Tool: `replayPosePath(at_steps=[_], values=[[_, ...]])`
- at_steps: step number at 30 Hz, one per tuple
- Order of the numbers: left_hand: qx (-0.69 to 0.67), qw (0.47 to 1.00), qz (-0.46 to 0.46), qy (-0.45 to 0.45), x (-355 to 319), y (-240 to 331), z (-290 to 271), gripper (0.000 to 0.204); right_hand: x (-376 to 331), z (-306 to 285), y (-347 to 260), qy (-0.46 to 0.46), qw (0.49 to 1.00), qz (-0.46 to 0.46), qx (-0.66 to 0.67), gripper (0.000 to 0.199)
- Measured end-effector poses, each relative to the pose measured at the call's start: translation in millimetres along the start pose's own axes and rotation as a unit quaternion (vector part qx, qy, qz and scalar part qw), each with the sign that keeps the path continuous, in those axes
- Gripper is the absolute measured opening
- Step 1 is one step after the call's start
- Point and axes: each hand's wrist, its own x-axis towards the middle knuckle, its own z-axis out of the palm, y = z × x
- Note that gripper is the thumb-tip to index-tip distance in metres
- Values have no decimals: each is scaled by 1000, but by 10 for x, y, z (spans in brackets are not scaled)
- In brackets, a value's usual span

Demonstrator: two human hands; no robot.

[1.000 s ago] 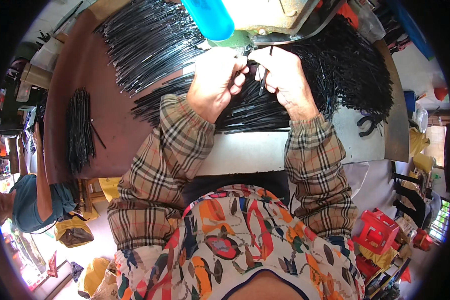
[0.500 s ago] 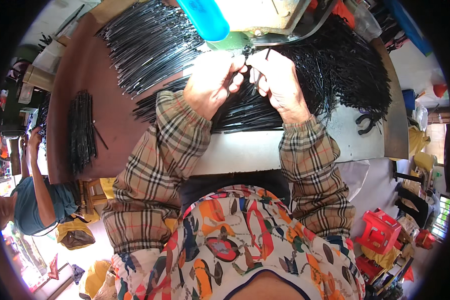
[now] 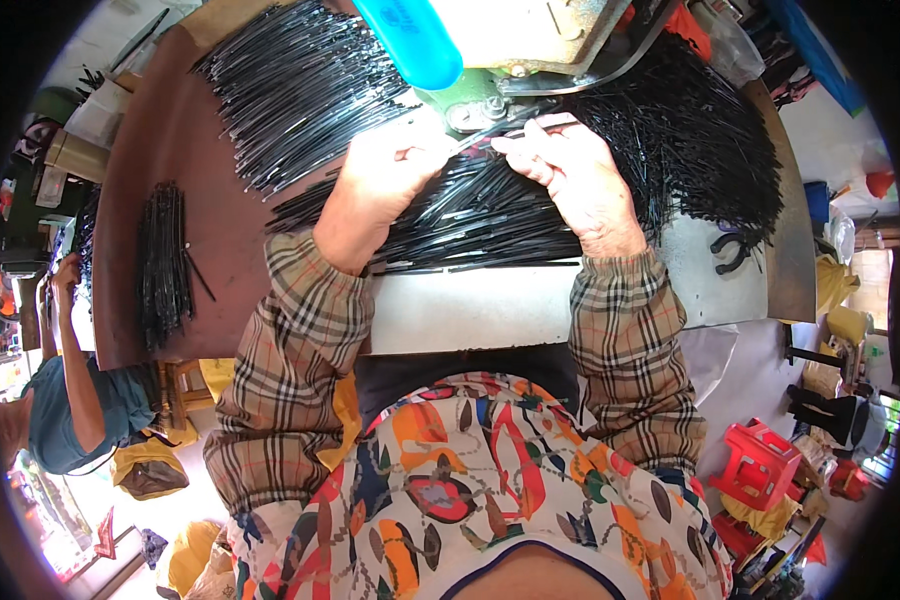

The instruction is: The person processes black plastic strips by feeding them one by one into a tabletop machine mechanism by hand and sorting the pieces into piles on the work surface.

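A thin black strip point(image 3: 492, 131) slants up from my left hand point(image 3: 378, 190) toward the fingers of my right hand point(image 3: 577, 180). My left thumb and fingers are closed on its lower end. The right fingers are pinched together near its upper end, around a dark thin strip; glare hides exactly how it is gripped. Both hands are over a loose pile of black strips point(image 3: 480, 225). Just beyond them is a machine's green base with a metal plate point(image 3: 477, 114), under a pale machine head point(image 3: 530, 35) with a blue rounded piece point(image 3: 410, 42) beside it.
More black strips lie in a fanned pile point(image 3: 305, 95) at the far left, a tangled heap point(image 3: 695, 140) at the right, and a small bundle point(image 3: 165, 265). A black-handled tool point(image 3: 736, 250) rests near the right edge. Another person point(image 3: 75, 405) is at the left; a red stool point(image 3: 757, 465) stands lower right.
My hands, close together before, have moved apart, the left one toward the left and nearer me. The strip now stretches between them, and the metal plate behind shows.
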Motion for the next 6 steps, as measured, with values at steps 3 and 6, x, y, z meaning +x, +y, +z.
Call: replayPosePath(at_steps=[3, 6], values=[[-17, 1000, 1, -5, 67, -46, -34, 15, 4, 20, 19, 20, 1000, 5, 21, 19], [-67, 997, -10, -21, 94, -66, -11, 11, 36, -36, 83, 41, 999, -15, -24, 24]])
